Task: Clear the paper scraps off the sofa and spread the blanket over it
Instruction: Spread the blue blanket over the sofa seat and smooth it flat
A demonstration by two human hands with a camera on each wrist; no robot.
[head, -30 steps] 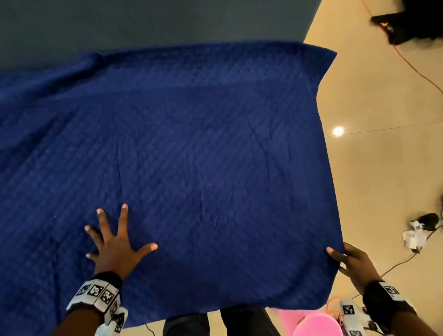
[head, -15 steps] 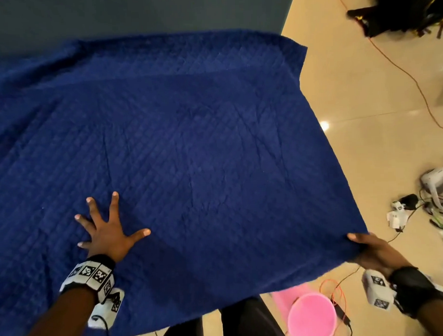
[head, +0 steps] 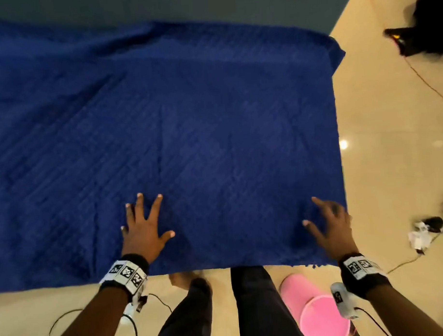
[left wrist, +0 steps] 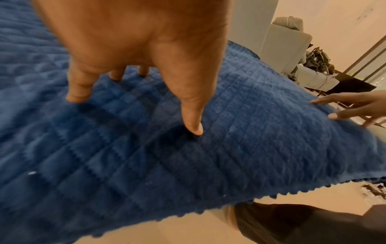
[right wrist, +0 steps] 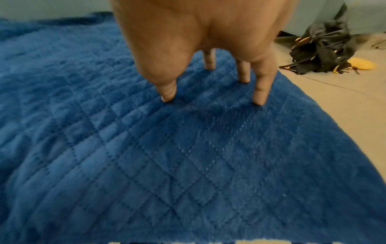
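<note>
A glossy beige floor [head: 389, 111] surrounds the sofa, hidden under the blue blanket [head: 189, 131]. The left hand [head: 143, 232] and right hand [head: 330, 224] press flat, fingers splayed. No scraps show; only smoothing seems left.

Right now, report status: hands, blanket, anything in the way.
Left hand open, fingers spread flat on blanket. Right hand open, fingertips on its right edge. Blanket spread, no scraps showing. Pink bucket on floor by the legs.
</note>
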